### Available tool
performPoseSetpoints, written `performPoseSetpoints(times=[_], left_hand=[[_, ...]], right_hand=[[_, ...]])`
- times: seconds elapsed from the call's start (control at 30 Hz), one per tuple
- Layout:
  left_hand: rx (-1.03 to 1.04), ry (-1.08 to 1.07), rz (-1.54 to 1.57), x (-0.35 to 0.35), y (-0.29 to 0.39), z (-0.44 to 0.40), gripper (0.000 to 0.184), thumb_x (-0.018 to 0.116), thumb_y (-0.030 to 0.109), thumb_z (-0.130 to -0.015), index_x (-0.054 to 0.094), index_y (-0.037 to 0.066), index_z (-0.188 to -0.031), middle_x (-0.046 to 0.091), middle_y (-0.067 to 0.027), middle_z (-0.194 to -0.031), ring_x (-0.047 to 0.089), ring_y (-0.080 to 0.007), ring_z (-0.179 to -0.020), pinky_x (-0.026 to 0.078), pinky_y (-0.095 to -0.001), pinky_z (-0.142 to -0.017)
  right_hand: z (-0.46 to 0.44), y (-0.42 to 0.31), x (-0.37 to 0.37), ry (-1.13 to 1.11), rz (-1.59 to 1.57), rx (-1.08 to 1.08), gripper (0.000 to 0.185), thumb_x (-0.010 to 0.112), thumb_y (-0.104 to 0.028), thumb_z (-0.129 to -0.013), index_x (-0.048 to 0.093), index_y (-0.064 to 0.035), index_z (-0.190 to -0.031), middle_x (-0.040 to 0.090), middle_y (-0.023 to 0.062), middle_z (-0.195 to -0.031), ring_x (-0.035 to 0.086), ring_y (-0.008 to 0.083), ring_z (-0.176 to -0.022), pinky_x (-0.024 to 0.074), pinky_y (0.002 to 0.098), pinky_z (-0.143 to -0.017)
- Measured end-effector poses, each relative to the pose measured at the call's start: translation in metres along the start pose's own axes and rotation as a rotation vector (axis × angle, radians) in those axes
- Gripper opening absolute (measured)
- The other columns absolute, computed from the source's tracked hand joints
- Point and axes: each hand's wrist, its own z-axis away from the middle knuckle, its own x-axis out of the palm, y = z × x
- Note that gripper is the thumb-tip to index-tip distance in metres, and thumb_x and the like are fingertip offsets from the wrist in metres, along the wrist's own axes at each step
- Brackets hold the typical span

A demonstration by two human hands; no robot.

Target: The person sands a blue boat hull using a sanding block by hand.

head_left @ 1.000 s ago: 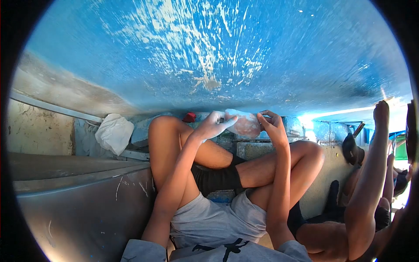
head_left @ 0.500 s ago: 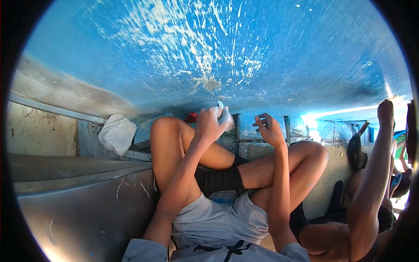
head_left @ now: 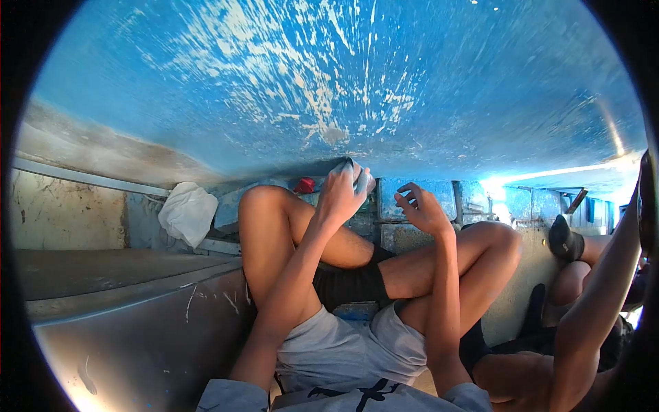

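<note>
The scratched blue surface (head_left: 329,82) spans the top of the view, with pale bare streaks in its paint. At its lower edge my left hand (head_left: 341,193) is closed round a folded sheet, of which only a small dark edge and a pale part show between the fingers. My right hand (head_left: 423,209) hangs in the air to the right, its fingers loosely curled and apart, holding nothing. Behind the left wrist, near my knee, lies a red object (head_left: 305,185).
A crumpled white bag (head_left: 189,214) lies at the left, above a dark curved panel (head_left: 144,336). Blue blocks (head_left: 417,199) line the floor edge. Another person's arm (head_left: 594,309) and legs are close at the right.
The sheet, earlier spread between both hands, is now folded in my left hand against the blue surface. My right hand has let go of it. The other person's arm has moved right and down.
</note>
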Motion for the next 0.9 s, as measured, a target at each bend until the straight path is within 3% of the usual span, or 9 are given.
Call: performPoseSetpoints(times=[0.2, 0.27, 0.37, 0.5, 0.57, 0.67, 0.8, 0.83, 0.9], left_hand=[[0.0, 0.025, 0.025, -0.012, 0.01, -0.006, 0.018, 0.059, 0.009, -0.089, 0.056, -0.004, -0.077, 0.06, -0.0248, -0.075, 0.06, -0.0437, -0.074, 0.045, -0.0476, -0.062], [0.084, 0.222, 0.045, -0.032, 0.027, -0.01, 0.017, 0.059, 0.01, -0.089, 0.056, -0.003, -0.079, 0.061, -0.0238, -0.076, 0.06, -0.0427, -0.073, 0.045, -0.0472, -0.062], [0.071, 0.202, 0.051, -0.021, 0.016, -0.005, 0.017, 0.06, 0.009, -0.09, 0.055, -0.002, -0.078, 0.062, -0.0228, -0.075, 0.061, -0.0424, -0.071, 0.045, -0.0462, -0.059], [0.065, 0.175, 0.075, -0.02, 0.011, -0.007, 0.019, 0.06, 0.01, -0.09, 0.054, -0.002, -0.077, 0.061, -0.0228, -0.075, 0.06, -0.0419, -0.071, 0.045, -0.0453, -0.058], [0.126, 0.27, 0.053, -0.033, 0.027, -0.009, 0.019, 0.059, 0.01, -0.091, 0.054, -0.001, -0.077, 0.061, -0.022, -0.074, 0.06, -0.0419, -0.07, 0.046, -0.0451, -0.058], [0.139, 0.275, 0.087, -0.022, 0.015, -0.009, 0.019, 0.059, 0.01, -0.09, 0.054, -0.001, -0.076, 0.061, -0.0213, -0.073, 0.059, -0.0419, -0.069, 0.046, -0.0456, -0.059], [0.097, 0.072, 0.051, -0.013, 0.007, -0.007, 0.017, 0.059, 0.009, -0.09, 0.055, -0.001, -0.077, 0.061, -0.0201, -0.072, 0.059, -0.0417, -0.069, 0.046, -0.0463, -0.06], [0.122, 0.14, 0.069, -0.014, 0.008, -0.007, 0.015, 0.059, 0.008, -0.089, 0.056, -0.002, -0.078, 0.061, -0.0208, -0.074, 0.059, -0.0422, -0.071, 0.046, -0.0464, -0.061], [0.145, 0.233, 0.082, -0.03, 0.026, -0.013, 0.014, 0.061, 0.008, -0.089, 0.057, -0.002, -0.079, 0.061, -0.0207, -0.074, 0.06, -0.0422, -0.072, 0.046, -0.0452, -0.061]], right_hand=[[0.001, -0.006, -0.002, -0.04, 0.04, 0.01, 0.03, 0.062, -0.023, -0.093, 0.059, 0.0028, -0.108, 0.069, 0.0175, -0.08, 0.068, 0.0233, -0.068, 0.0518, 0.0365, -0.059], [0.003, -0.006, -0.003, -0.035, 0.019, 0.015, 0.033, 0.064, -0.027, -0.092, 0.06, 0.0011, -0.108, 0.069, 0.0218, -0.085, 0.07, 0.0338, -0.081, 0.0531, 0.0417, -0.07], [0.005, -0.01, -0.003, -0.032, 0.06, -0.024, 0.029, 0.062, -0.023, -0.093, 0.061, 0.0026, -0.106, 0.07, 0.0182, -0.083, 0.069, 0.025, -0.071, 0.053, 0.0378, -0.062], [-0.001, -0.017, -0.004, -0.091, 0.004, 0.025, 0.029, 0.063, -0.023, -0.093, 0.061, 0.0033, -0.104, 0.069, 0.0182, -0.082, 0.069, 0.0254, -0.071, 0.0529, 0.0375, -0.062], [0.001, -0.009, -0.001, -0.05, 0.034, -0.013, 0.03, 0.063, -0.025, -0.091, 0.062, 0.0023, -0.104, 0.069, 0.0221, -0.083, 0.069, 0.0351, -0.076, 0.0533, 0.0419, -0.067], [0.005, -0.004, -0.002, -0.056, 0.049, -0.024, 0.029, 0.063, -0.023, -0.093, 0.061, 0.0033, -0.103, 0.068, 0.017, -0.079, 0.068, 0.0242, -0.067, 0.0522, 0.037, -0.06], [0.001, -0.008, -0.002, -0.088, 0.074, -0.035, 0.028, 0.063, -0.023, -0.093, 0.062, 0.0024, -0.104, 0.068, 0.0163, -0.078, 0.068, 0.0238, -0.068, 0.0523, 0.0365, -0.06], [-0.001, -0.008, -0.003, -0.093, 0.082, -0.048, 0.028, 0.063, -0.023, -0.093, 0.062, 0.0024, -0.104, 0.068, 0.0163, -0.078, 0.068, 0.0238, -0.068, 0.0523, 0.0365, -0.06], [0.003, -0.008, -0.002, -0.067, 0.044, 0.011, 0.029, 0.064, -0.024, -0.09, 0.063, 0.0023, -0.103, 0.069, 0.023, -0.083, 0.069, 0.0352, -0.076, 0.0531, 0.0423, -0.068]])
